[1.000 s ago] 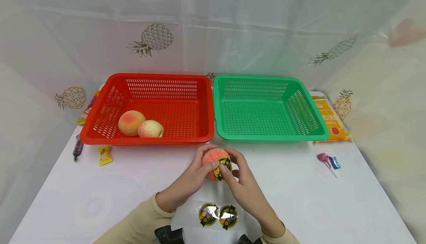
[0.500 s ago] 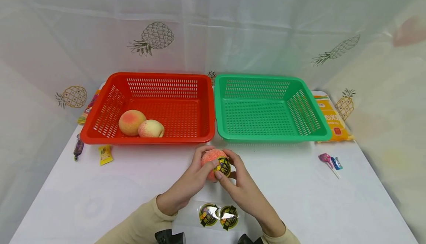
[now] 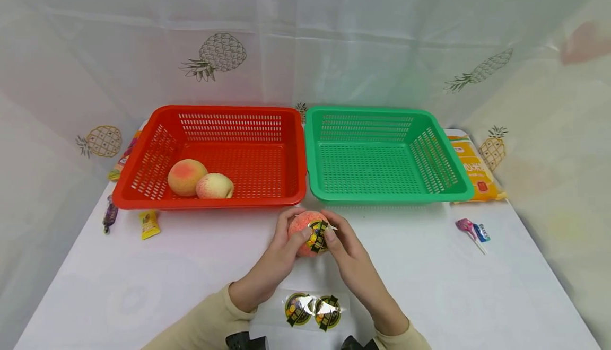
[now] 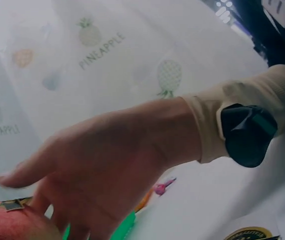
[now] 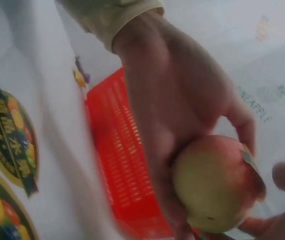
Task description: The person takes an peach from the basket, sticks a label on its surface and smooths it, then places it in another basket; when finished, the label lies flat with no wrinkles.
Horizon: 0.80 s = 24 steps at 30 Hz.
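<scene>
A pinkish-orange peach point(image 3: 300, 226) is held between both hands in front of the baskets. My left hand point(image 3: 271, 261) grips it from the left; the palm lies against its side in the right wrist view. On the peach is a round black-and-gold sticker point(image 3: 317, 237), with my left thumb on its left part. In the right wrist view an edge of the sticker point(image 5: 252, 167) stands off the skin. My right hand point(image 3: 355, 262) has its fingers curled at the peach's right side, its thumb at the sticker's right edge. Below lies a clear sheet with two similar stickers point(image 3: 327, 312).
A red basket point(image 3: 210, 203) with two peaches point(image 3: 187, 176) stands back left. Beside it is a green basket point(image 3: 389, 198). Small candies point(image 3: 150, 225) lie at left, a lollipop point(image 3: 464, 225) at right. An orange snack bag point(image 3: 479, 180) lies beside the green basket.
My right thumb has moved from the sticker's middle, then its lower edge, up to its right edge. The sticker has turned slightly; the left hand keeps its grip on the peach.
</scene>
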Motion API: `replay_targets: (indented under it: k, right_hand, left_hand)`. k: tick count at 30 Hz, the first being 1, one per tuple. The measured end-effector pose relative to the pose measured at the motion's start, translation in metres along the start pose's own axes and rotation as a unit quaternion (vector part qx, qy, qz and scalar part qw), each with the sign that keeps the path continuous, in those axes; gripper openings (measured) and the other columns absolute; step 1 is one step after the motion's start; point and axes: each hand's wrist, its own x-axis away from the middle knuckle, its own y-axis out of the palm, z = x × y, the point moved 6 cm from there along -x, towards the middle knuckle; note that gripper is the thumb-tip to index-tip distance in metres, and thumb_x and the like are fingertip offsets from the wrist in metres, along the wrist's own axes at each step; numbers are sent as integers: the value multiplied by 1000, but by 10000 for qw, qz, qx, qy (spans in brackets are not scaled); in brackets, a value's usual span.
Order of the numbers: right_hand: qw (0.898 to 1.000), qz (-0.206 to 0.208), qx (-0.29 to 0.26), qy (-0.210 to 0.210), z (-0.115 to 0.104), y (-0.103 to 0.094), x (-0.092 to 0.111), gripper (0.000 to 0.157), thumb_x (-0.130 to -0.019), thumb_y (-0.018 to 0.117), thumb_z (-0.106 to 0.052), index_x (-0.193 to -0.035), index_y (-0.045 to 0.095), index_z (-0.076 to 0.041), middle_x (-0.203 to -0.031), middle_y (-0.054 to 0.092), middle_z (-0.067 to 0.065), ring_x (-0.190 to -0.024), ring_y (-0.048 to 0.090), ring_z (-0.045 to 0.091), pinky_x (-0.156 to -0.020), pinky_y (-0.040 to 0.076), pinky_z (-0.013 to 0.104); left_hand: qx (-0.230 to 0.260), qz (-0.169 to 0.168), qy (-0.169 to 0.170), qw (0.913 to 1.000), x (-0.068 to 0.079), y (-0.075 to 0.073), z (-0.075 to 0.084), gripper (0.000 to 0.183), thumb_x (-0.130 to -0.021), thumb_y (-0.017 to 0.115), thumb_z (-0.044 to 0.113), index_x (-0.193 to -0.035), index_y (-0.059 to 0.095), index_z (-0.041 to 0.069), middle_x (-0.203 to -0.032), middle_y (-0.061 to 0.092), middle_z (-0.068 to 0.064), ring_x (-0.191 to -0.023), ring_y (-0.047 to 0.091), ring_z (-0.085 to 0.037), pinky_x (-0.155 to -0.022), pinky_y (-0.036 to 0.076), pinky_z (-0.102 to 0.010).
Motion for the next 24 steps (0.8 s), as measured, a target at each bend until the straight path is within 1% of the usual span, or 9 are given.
replay_targets:
  k: [2,3,6,10,13,15,19,24]
  right_hand:
    - [9997,142,-92,163,2,1,0,38,-93,40,-37,-130,35,-32,-134,37,-7,-125,34,14,-99,33,43]
    - [9996,207,-89,175,2,2,0,39,-93,40,-38,-130,35,-31,-134,37,-7,-126,33,13,-100,31,43]
    - [9994,338,5,113,2,4,1,38,-92,40,-40,-129,35,-32,-134,38,-7,-127,32,11,-101,29,43]
    - [9991,358,203,-74,-1,4,3,36,-94,36,-39,-129,35,-34,-133,39,-7,-126,33,11,-100,29,45]
    - [9986,306,380,-222,-4,4,5,35,-96,31,-36,-131,33,-34,-134,38,-8,-126,32,12,-99,29,46]
    - [9984,294,380,-301,-6,4,6,35,-97,29,-35,-131,33,-34,-134,38,-8,-126,32,12,-99,29,47]
    - [9987,344,17,-382,-8,4,8,34,-97,27,-32,-131,34,-32,-132,39,-7,-124,33,11,-99,29,44]
    - [9962,501,-426,-564,-7,4,8,35,-98,26,-27,-132,36,-28,-132,41,-3,-125,33,12,-100,30,32]
  left_hand:
    - [-71,195,186,9996,2,2,0,48,-92,44,31,-130,17,20,-128,30,-3,-114,37,-19,-90,37,-32]
    - [-79,278,263,9992,3,4,0,48,-92,44,32,-130,17,21,-129,29,-3,-116,35,-19,-92,35,-32]
    - [-37,505,345,9981,6,7,-2,47,-91,46,35,-127,17,26,-130,26,1,-119,30,-16,-96,31,-34]
    - [169,606,378,9973,9,10,-2,47,-91,46,35,-127,16,29,-130,25,-1,-118,33,-17,-94,33,-33]
    - [248,567,376,9974,11,11,-1,47,-92,44,33,-129,15,30,-129,27,-2,-115,36,-19,-91,37,-31]
    - [282,516,342,9977,11,12,0,47,-92,43,34,-130,15,32,-128,28,-2,-114,37,-19,-89,39,-31]
    - [305,407,336,9981,12,12,3,46,-93,42,33,-130,17,36,-127,30,-2,-112,40,-20,-88,40,-32]
    - [298,244,406,9984,12,13,5,45,-94,41,32,-130,17,42,-125,29,-4,-110,42,-22,-86,41,-33]
